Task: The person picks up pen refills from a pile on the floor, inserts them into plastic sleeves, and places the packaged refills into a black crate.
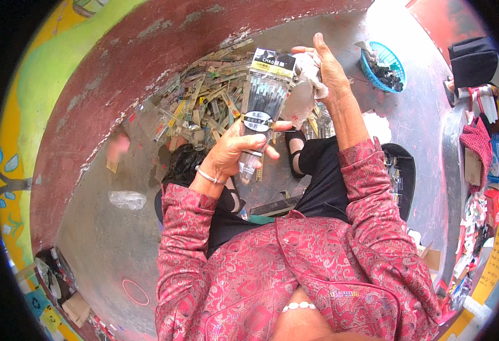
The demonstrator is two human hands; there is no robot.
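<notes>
In my left hand (228,150) is a clear plastic packet of pen refills (266,95), held upright with the fingers and thumb around its lower half. The packet has a black and yellow top, and many thin dark refills with pale tips show through it. Up and to the right, my right hand (335,77) is closed on a crumpled white cloth (309,69) beside the packet's upper edge. Its thumb points up. Below the cloth hangs a pale, see-through piece (299,105); what it belongs to is unclear.
A heap of flat, mostly yellowish packets (204,96) lies on the floor ahead. Beyond my right arm stands a blue basket (398,63) with dark things in it. Clear plastic (127,199) and a red ring (135,291) lie on the floor at left. A maroon wall (99,79) curves around.
</notes>
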